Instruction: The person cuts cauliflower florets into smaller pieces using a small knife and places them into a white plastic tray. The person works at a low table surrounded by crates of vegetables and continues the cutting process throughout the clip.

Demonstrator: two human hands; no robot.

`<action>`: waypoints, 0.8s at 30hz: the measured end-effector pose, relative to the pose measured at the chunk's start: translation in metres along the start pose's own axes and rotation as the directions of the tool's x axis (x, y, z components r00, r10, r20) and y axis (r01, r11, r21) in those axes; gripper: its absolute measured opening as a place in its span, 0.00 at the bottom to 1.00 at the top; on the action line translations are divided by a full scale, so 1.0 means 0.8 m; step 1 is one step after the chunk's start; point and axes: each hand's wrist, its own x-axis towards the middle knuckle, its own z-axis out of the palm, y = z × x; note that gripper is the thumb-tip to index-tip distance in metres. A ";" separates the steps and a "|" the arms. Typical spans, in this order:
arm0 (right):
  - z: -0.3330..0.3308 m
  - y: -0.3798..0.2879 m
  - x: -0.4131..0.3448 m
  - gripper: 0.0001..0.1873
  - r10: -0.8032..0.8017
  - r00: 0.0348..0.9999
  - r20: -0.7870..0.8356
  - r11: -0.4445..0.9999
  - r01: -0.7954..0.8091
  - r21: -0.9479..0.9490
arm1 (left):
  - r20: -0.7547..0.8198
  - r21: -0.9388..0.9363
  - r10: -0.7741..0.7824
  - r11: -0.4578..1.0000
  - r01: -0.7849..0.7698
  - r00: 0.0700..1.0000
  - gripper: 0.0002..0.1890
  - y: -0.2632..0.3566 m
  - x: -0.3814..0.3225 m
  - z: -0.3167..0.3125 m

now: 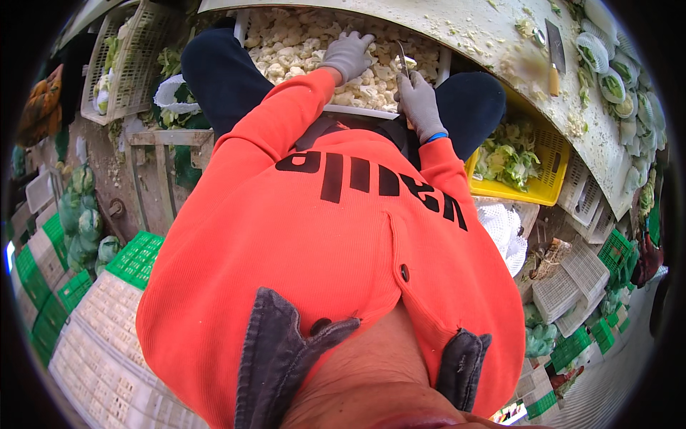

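Between my knees sits a white crate (364,111) filled with cut cauliflower florets (289,53). My left hand (347,56), in a grey glove, lies on the florets with its fingers apart; its palm side is hidden. On the crate's right side my right hand (419,104), also gloved, grips a knife (403,58) with a narrow blade pointing away from me. A pale piece of cauliflower (410,63) is against the blade. The knife's handle is mostly covered by the glove.
A white worktop (482,32) with scraps curves ahead and right, bearing a wood-handled cleaver (555,59) and net-wrapped cauliflowers (611,86). Leaves fill a yellow crate (517,190) beside my right knee. A slatted crate (126,64) and a metal frame (169,138) stand left.
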 end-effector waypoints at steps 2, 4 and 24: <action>-0.005 -0.006 -0.003 0.18 0.060 0.997 0.054 0.990 -0.066 0.126 | 0.009 -0.300 -0.006 0.954 0.008 1.000 0.32 0.000 0.002 0.000; -0.010 -0.011 -0.007 0.16 0.122 0.991 0.057 0.950 -0.134 0.282 | 0.077 -0.833 -0.096 0.541 0.116 0.992 0.27 -0.010 -0.005 -0.004; 0.030 -0.058 -0.039 0.36 -0.235 0.965 0.113 0.954 0.206 0.216 | -0.075 -0.988 -0.125 -0.124 -0.091 0.989 0.14 -0.030 -0.040 0.040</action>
